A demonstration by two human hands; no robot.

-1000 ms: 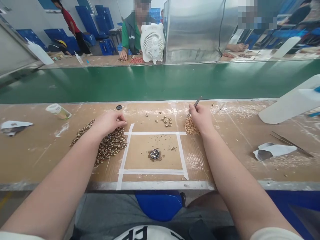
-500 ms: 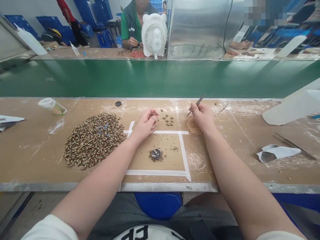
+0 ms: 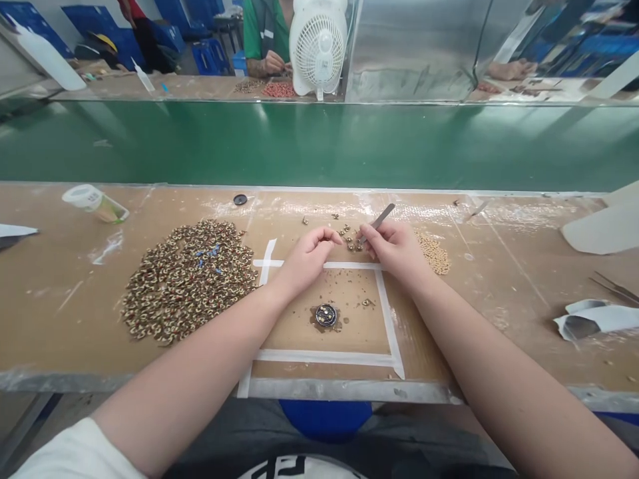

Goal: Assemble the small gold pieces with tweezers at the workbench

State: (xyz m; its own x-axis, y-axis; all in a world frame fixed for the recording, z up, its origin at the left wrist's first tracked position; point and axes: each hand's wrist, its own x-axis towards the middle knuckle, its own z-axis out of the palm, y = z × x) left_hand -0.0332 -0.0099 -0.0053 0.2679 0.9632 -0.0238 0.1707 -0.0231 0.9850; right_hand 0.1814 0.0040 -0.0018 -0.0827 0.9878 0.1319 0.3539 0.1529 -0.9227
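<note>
My right hand (image 3: 397, 251) is closed around a pair of tweezers (image 3: 383, 215), its tips pointing down among small gold-coloured metal pieces (image 3: 349, 241). Whether the tips grip a bead is too small to tell. Just left of those pieces, my left hand (image 3: 310, 258) has its fingers curled and pinched together; what they hold, if anything, is hidden. A small round black dish (image 3: 326, 315) with tiny light bits in it sits within a white tape frame (image 3: 324, 358). Right of my right hand spreads a patch of small tan beads (image 3: 433, 251).
A large heap of small gold and dark pieces (image 3: 190, 286) lies to the left. Behind it are a tilted plastic cup (image 3: 97, 203) and a black cap (image 3: 240, 199). At right lie a white bottle (image 3: 594, 229), crumpled paper (image 3: 594, 318) and more tweezers (image 3: 616, 287). A fan (image 3: 319, 46) stands beyond the green strip.
My right hand with the tweezers has moved left from the tan beads to the metal pieces. My left hand has come slightly right, closer to it. The camera view has shifted a little.
</note>
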